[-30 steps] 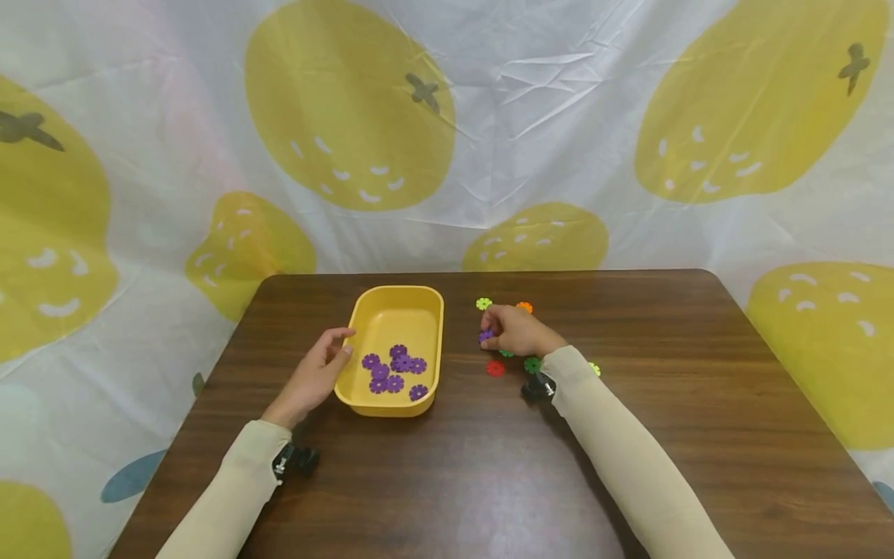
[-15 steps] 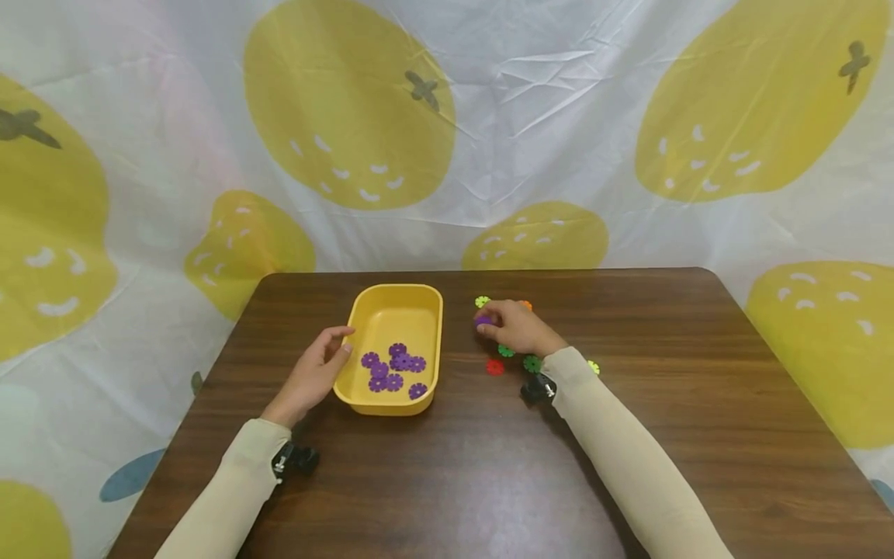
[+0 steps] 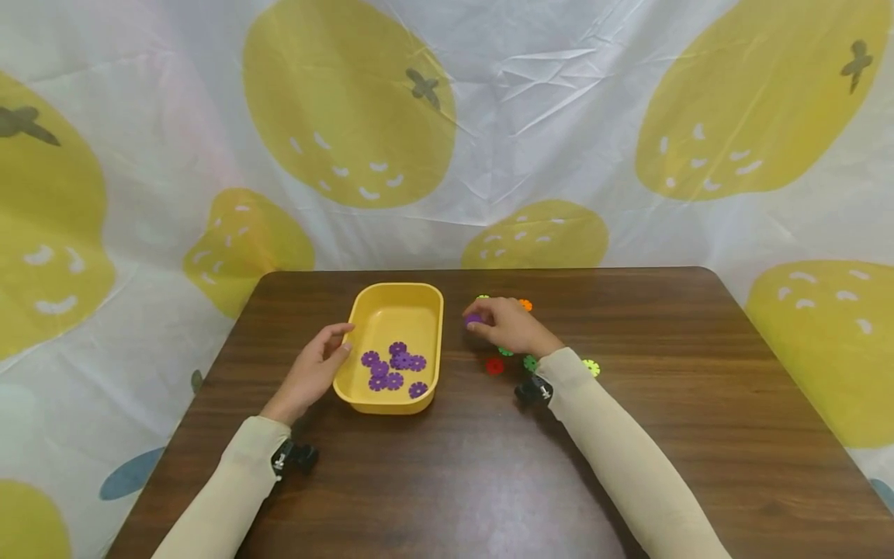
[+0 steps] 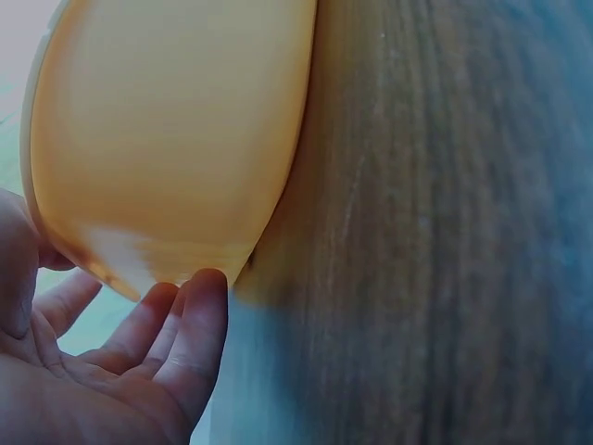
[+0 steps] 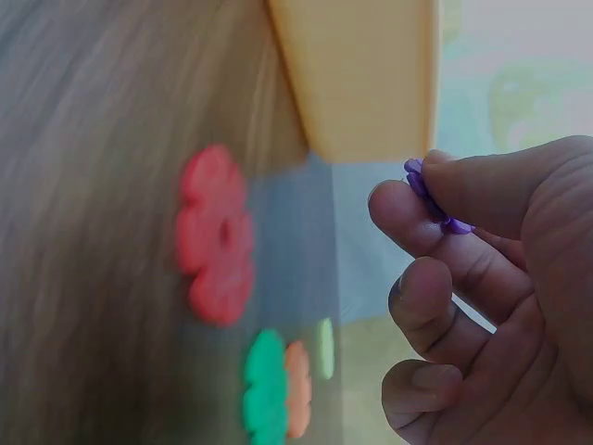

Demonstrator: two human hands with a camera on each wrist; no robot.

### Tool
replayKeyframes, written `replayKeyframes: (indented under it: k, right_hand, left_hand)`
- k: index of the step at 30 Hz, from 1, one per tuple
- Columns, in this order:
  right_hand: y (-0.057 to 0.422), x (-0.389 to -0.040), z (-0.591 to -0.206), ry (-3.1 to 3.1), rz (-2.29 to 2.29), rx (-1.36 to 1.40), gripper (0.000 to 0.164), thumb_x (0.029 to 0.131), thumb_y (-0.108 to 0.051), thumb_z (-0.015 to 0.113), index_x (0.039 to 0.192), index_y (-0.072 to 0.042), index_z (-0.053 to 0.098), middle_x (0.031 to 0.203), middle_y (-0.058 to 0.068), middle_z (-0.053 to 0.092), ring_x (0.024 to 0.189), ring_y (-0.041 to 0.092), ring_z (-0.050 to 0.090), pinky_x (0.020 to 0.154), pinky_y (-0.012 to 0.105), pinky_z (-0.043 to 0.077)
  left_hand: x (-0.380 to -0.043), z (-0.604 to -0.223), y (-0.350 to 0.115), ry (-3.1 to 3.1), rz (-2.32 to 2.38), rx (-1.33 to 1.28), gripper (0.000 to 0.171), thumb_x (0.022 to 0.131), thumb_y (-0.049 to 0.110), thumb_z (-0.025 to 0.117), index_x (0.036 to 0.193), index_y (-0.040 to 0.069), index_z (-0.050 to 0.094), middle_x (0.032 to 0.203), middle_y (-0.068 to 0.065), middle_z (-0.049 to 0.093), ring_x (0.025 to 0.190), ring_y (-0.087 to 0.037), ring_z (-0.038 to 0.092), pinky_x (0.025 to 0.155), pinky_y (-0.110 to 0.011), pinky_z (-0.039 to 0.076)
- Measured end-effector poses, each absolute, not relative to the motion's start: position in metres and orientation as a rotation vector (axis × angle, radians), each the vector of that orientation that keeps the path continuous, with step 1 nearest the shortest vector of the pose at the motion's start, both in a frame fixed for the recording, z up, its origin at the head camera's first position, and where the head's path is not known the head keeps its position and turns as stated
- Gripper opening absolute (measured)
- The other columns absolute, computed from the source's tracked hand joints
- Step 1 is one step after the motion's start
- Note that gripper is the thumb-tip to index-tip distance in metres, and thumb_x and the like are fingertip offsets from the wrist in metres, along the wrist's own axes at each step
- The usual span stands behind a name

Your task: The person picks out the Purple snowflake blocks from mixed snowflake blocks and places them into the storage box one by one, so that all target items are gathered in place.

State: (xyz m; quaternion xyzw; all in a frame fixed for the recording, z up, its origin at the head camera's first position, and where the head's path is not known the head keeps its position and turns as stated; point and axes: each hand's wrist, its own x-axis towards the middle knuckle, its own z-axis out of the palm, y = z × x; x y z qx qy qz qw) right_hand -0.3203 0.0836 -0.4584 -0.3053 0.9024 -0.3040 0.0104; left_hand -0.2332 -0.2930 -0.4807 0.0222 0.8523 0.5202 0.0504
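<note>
My right hand (image 3: 513, 326) pinches a purple snowflake disc (image 5: 426, 199) between thumb and index finger, with the other fingers curled loosely below. It is above the table, right of a yellow plastic basin (image 3: 440, 334). My left hand (image 3: 310, 376) holds the basin's left side, thumb at the rim and fingertips (image 4: 204, 292) against the outer wall. Several purple snowflake discs (image 3: 394, 380) lie in the near half of the basin. Near my right hand lie a red disc (image 3: 494, 366), green discs (image 3: 530, 363), an orange disc (image 3: 525, 306) and yellow-green discs (image 3: 591, 367), one partly hidden behind the hand.
The brown wooden table (image 3: 433, 481) ends in a rounded far edge. Behind it hangs a white cloth (image 3: 489, 116) printed with yellow fruit. Black wrist cameras (image 3: 534, 390) sit under both forearms, close over the tabletop.
My right hand has lifted the purple disc from among the coloured discs and moved it a little left, toward the basin. The left hand has stayed at the basin's side.
</note>
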Motion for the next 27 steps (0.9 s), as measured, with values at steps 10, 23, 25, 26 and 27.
replayKeyframes:
  k: [10, 23, 25, 26, 27]
  right_hand:
    - [0.063, -0.306, -0.436, 2.770, -1.032, -1.006, 0.024, 0.104, -0.025, 0.069, 0.124, -0.011, 0.074, 0.103, -0.002, 0.077, 0.089, 0.015, 0.069, 0.082, 0.037, 0.058]
    - [0.031, -0.291, -0.422, 2.717, -1.058, -1.102, 0.023, 0.105, -0.024, 0.068, 0.125, -0.013, 0.073, 0.104, -0.001, 0.077, 0.083, 0.011, 0.067, 0.076, 0.029, 0.058]
    - [0.025, -0.291, -0.421, 2.727, -1.037, -1.115, 0.023, 0.106, -0.025, 0.067, 0.125, -0.014, 0.073, 0.102, -0.002, 0.076, 0.080, 0.010, 0.065, 0.073, 0.028, 0.057]
    - [0.023, -0.291, -0.421, 2.734, -1.027, -1.121, 0.023, 0.106, -0.025, 0.067, 0.125, -0.014, 0.073, 0.100, -0.002, 0.076, 0.079, 0.010, 0.064, 0.072, 0.027, 0.056]
    - [0.020, -0.291, -0.421, 2.737, -1.019, -1.124, 0.023, 0.106, -0.026, 0.066, 0.125, -0.014, 0.073, 0.099, -0.003, 0.075, 0.079, 0.010, 0.064, 0.071, 0.027, 0.055]
  left_hand:
    - [-0.232, -0.479, -0.292, 2.607, 1.588, 0.085, 0.047, 0.112, 0.030, 0.053, 0.157, 0.017, 0.046, 0.146, -0.022, 0.056, 0.132, -0.037, 0.058, 0.108, -0.052, 0.052]
    - [-0.231, -0.477, -0.293, 2.597, 1.586, 0.088, 0.048, 0.112, 0.030, 0.053, 0.158, 0.019, 0.045, 0.146, -0.021, 0.056, 0.131, -0.036, 0.058, 0.106, -0.051, 0.053]
    - [-0.231, -0.477, -0.293, 2.599, 1.585, 0.088, 0.047, 0.112, 0.029, 0.053, 0.157, 0.018, 0.046, 0.145, -0.021, 0.057, 0.130, -0.037, 0.059, 0.106, -0.051, 0.053]
    - [-0.231, -0.477, -0.293, 2.600, 1.585, 0.087, 0.047, 0.112, 0.029, 0.053, 0.157, 0.018, 0.046, 0.145, -0.021, 0.057, 0.130, -0.036, 0.058, 0.106, -0.051, 0.053]
    - [-0.231, -0.477, -0.293, 2.601, 1.584, 0.086, 0.047, 0.112, 0.029, 0.053, 0.157, 0.018, 0.046, 0.145, -0.021, 0.057, 0.130, -0.036, 0.058, 0.105, -0.050, 0.053]
